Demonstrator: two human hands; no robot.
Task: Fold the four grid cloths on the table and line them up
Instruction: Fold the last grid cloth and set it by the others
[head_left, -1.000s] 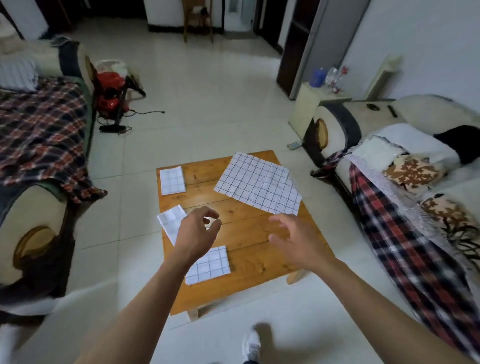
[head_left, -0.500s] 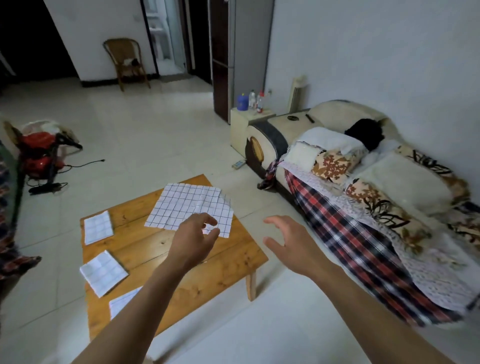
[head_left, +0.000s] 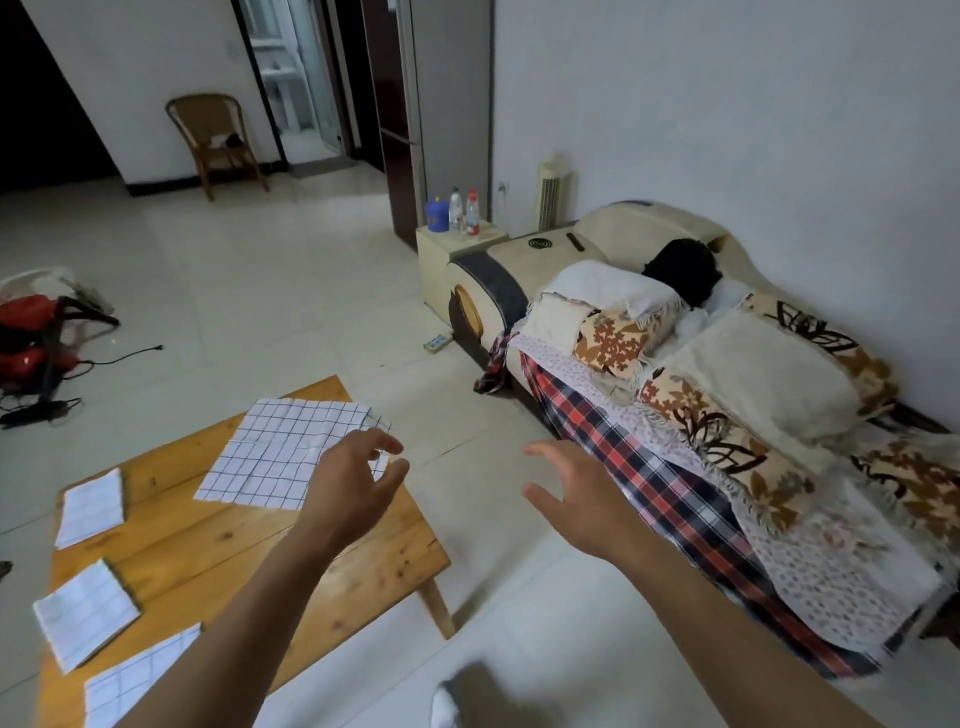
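Low wooden table (head_left: 218, 540) sits lower L w/ four grid cloths: the big unfolded cloth (head_left: 283, 454) lies flat at the table's far corner, approx 1 o'clock from table centre, its far edge at the rim, and three folded cloths line the L side, far one (head_left: 92, 508) at 10 o'clock, middle one (head_left: 85, 613) at 8, near one (head_left: 137, 675) at 7, partly under the forearm. Left hand (head_left: 353, 491) hovers over the unfolded cloth's near R corner, fingers loosely curled, grasping nothing; whether it touches the cloth can't be told. Right hand (head_left: 582, 501) is out past the table's R edge at 3 o'clock, over the tiled floor (head_left: 291, 291), fingers spread & released, w/ the sofa (head_left: 613, 239) beyond.
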